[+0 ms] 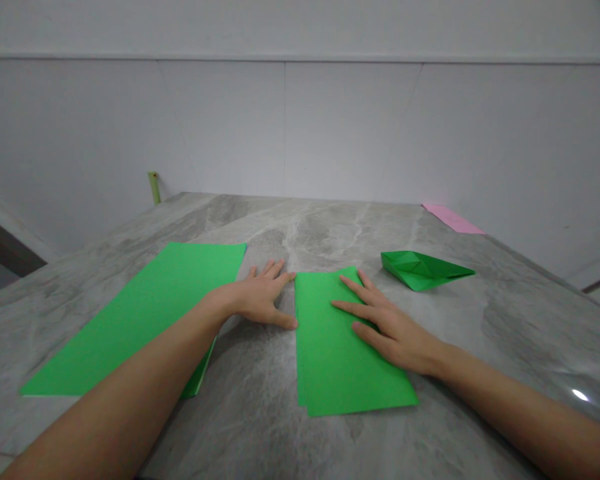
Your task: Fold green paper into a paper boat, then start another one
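The grey worktop (330, 227) carries a big flat green sheet (145, 307) at 9 o'clock. In the middle lies the folded green sheet (330, 360), its long axis running from 12 to 6 o'clock. The right hand (385, 327) rests flat upon it, fingers spread, entering from 4 o'clock. The left hand (260, 300), also spread flat, touches its 9 o'clock edge. A small folded paper shape (423, 269) sits at 2 o'clock.

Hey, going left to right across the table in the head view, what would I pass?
Flat green sheet, left hand, folded green sheet, folded paper shape, pink paper. The right hand lies on the folded green sheet, so it is left out of the order.
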Tool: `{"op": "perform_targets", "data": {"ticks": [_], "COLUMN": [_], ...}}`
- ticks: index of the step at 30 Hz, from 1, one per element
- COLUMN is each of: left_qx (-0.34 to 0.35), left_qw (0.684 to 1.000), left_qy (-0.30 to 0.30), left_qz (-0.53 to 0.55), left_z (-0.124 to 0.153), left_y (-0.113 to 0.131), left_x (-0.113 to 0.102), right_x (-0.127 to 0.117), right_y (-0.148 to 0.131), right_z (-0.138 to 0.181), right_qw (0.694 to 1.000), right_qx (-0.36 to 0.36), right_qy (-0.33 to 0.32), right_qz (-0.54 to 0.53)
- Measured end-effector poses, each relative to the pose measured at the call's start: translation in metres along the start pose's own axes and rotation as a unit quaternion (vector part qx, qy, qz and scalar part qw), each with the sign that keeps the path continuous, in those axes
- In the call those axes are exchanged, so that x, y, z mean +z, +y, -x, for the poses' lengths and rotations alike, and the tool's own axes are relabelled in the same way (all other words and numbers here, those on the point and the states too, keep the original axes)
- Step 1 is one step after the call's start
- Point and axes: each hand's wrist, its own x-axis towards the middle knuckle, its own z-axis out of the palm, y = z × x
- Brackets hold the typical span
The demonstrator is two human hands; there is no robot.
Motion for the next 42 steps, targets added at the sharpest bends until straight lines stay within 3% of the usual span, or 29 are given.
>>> {"op": "perform_targets", "data": {"ticks": [22,42], "left_qx": [-0.017,-0.03], "left_qw": [1.0,0.999], "left_qy": [-0.019,-0.032], "left_qz": [0.002,-0.005], "left_z": [0.0002,-0.0027], "left_y": [0.0056,0.0057], "left_x": [-0.0032,-0.0042], "right_x": [0.0042,0.0083], "right_y": [-0.0089,-0.0102], "right_z": [-0.0021,-0.0032], "right_qw": [0.997,0.996], "right_qx": [0.063,0.066], "right_qy": [0.006,0.013], "right_qz": [0.042,0.051]}}
